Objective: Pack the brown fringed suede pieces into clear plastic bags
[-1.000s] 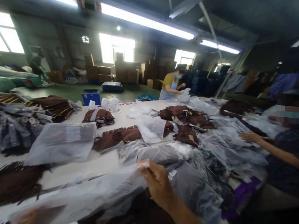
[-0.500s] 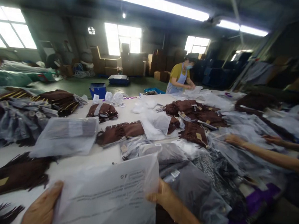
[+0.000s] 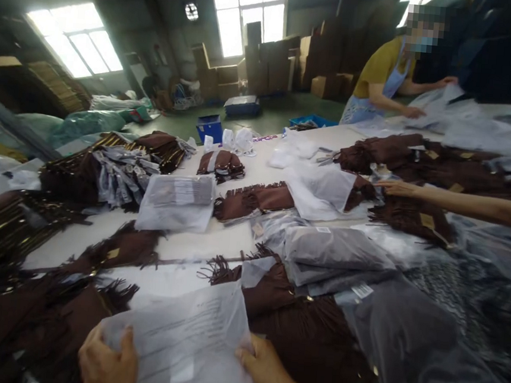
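Observation:
A frosted plastic bag (image 3: 184, 334) with lines of printed text hangs over the near edge of the table. My left hand (image 3: 109, 357) grips its left side, thumb on the front face. On the opposite side, my right hand (image 3: 267, 365) pinches the edge between thumb and fingers. A pale label shows low on the bag; whether anything lies inside I cannot tell. Brown fringed scarves (image 3: 306, 333) lie behind and to the right of the bag. More dark brown scarves (image 3: 38, 321) are heaped left of my left hand.
Grey items in clear bags (image 3: 335, 246) are stacked on the right. A filled bag (image 3: 178, 199) lies mid-table. From the right, another person's hand (image 3: 399, 189) reaches over brown scarves. A co-worker in an apron (image 3: 376, 89) handles plastic at the far side. Beyond stands a blue bin (image 3: 209, 129).
My view has turned left and downward. The printed bag is lower and more tilted, still in both hands. The neighbouring person's hand has moved from clear plastic onto the brown scarves.

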{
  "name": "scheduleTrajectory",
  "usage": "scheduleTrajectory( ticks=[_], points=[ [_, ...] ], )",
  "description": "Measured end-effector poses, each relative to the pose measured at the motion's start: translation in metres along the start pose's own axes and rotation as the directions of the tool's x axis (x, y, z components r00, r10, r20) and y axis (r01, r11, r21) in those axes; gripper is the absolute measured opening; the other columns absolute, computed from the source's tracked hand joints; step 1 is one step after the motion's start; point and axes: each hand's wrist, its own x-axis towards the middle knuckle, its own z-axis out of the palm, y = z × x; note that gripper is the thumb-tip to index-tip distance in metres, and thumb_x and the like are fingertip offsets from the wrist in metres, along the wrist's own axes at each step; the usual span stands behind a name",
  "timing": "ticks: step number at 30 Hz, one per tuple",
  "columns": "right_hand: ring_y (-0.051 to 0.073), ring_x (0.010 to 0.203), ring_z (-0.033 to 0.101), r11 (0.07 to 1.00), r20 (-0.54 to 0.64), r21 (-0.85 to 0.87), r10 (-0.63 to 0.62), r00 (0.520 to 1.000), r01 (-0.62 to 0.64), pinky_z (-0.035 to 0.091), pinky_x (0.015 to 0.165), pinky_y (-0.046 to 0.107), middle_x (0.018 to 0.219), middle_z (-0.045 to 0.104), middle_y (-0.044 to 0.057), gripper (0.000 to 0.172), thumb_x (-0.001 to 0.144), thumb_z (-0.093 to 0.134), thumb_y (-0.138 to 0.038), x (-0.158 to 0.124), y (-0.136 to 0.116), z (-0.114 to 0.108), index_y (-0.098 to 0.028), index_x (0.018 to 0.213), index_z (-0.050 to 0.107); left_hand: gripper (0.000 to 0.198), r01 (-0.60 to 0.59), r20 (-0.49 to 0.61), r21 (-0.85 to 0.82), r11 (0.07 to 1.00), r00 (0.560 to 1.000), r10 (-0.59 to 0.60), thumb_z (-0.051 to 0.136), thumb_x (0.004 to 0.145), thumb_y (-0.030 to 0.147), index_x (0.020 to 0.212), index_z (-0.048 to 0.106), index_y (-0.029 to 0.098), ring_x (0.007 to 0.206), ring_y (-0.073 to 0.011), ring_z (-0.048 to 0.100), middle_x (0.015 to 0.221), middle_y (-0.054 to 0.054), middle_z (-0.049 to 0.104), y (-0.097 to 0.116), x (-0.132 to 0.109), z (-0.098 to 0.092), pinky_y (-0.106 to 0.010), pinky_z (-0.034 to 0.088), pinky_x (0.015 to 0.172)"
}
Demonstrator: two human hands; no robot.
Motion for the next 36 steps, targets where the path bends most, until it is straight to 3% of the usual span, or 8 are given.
scheduleTrajectory(
  ticks=[3,8,15,23,26,29,32,36],
  points=[
    [0.026,0.082,0.062,0.996,-0.004,-0.094,0.005,1.000,-0.005,0.046,0.074,0.032,0.085,0.071,0.007,0.032,0.076,0.048,-0.042,0.022,0.007,0.023,-0.016,0.084,0.066,0.064,-0.257,-0.009,-0.056,0.965,0.966,0.257,0.048,0.091,0.041,0.144,0.033,0.009,0.133,-0.0328,0.040,0.139,-0.022,0.045,0.021,-0.043,-0.004,-0.052,0.035,0.110],
    [0.030,0.088,0.064,0.990,0.047,-0.140,-0.029,0.998,0.035,0.049,0.082,0.038,0.090,0.072,0.011,0.046,0.080,0.049,-0.057,0.051,0.037,0.031,-0.016,0.089,0.068,0.078,-0.239,0.087,0.050,0.970,0.968,0.235,0.056,0.090,0.025,0.152,0.010,0.016,0.144,-0.0346,0.020,0.155,-0.021,0.020,0.042,-0.097,0.011,-0.058,0.028,0.114],
    [0.033,0.105,0.063,0.986,0.054,-0.165,0.033,0.998,-0.024,0.048,0.093,0.040,0.111,0.070,0.013,0.057,0.078,0.053,-0.059,0.074,0.046,0.028,-0.014,0.110,0.067,0.069,-0.237,0.249,-0.025,0.971,0.939,0.236,0.048,0.092,0.019,0.152,0.013,0.017,0.146,-0.0304,0.013,0.158,-0.014,0.017,0.040,-0.109,0.022,-0.054,0.027,0.117],
    [0.027,0.106,0.063,0.967,0.232,-0.212,-0.089,0.969,0.140,0.051,0.092,0.040,0.115,0.068,0.012,0.058,0.089,0.046,-0.053,0.099,0.007,0.036,-0.015,0.132,0.053,0.062,-0.183,0.509,-0.020,0.983,0.844,0.167,0.036,0.098,0.029,0.152,0.008,0.018,0.147,-0.0269,0.008,0.159,-0.011,0.018,-0.001,-0.110,0.089,-0.057,0.022,0.117],
    [0.027,0.105,0.063,0.764,0.174,-0.569,-0.250,0.953,0.304,0.051,0.090,0.042,0.115,0.067,0.012,0.040,0.093,0.038,-0.034,0.103,0.017,0.016,-0.019,0.125,0.058,0.061,-0.162,0.496,0.021,0.986,0.858,0.131,0.035,0.098,0.028,0.152,0.008,0.017,0.147,-0.0279,0.007,0.159,-0.011,0.017,-0.017,-0.109,0.103,-0.057,0.021,0.117],
    [0.034,0.113,0.057,0.326,0.271,-0.835,-0.458,0.847,0.443,0.048,0.092,0.048,0.124,0.063,0.014,0.051,0.076,0.052,-0.018,0.111,0.041,0.011,-0.019,0.127,0.057,0.062,-0.191,0.476,0.036,0.981,0.867,0.151,0.037,0.097,0.028,0.152,0.010,0.019,0.147,-0.0282,0.009,0.159,-0.010,0.018,-0.026,-0.110,0.112,-0.056,0.021,0.118],
    [0.039,0.113,0.055,0.012,0.410,-0.879,-0.496,0.766,0.478,0.046,0.090,0.052,0.127,0.060,0.015,0.082,0.060,0.062,-0.011,0.124,0.060,0.024,-0.018,0.140,0.044,0.062,-0.199,0.453,0.071,0.977,0.879,0.146,0.037,0.096,0.027,0.152,0.012,0.020,0.147,-0.0281,0.012,0.159,-0.008,0.019,-0.030,-0.113,0.119,-0.055,0.024,0.117],
    [0.032,0.090,0.064,-0.181,0.468,-0.880,-0.491,0.735,0.439,0.049,0.078,0.045,0.100,0.070,0.015,0.058,0.069,0.053,0.000,0.135,0.061,0.032,-0.013,0.125,0.058,0.062,-0.178,0.429,0.079,0.981,0.894,0.127,0.037,0.096,0.027,0.152,0.013,0.019,0.147,-0.0272,0.011,0.159,-0.008,0.018,-0.032,-0.113,0.119,-0.053,0.025,0.117]
  ],
)
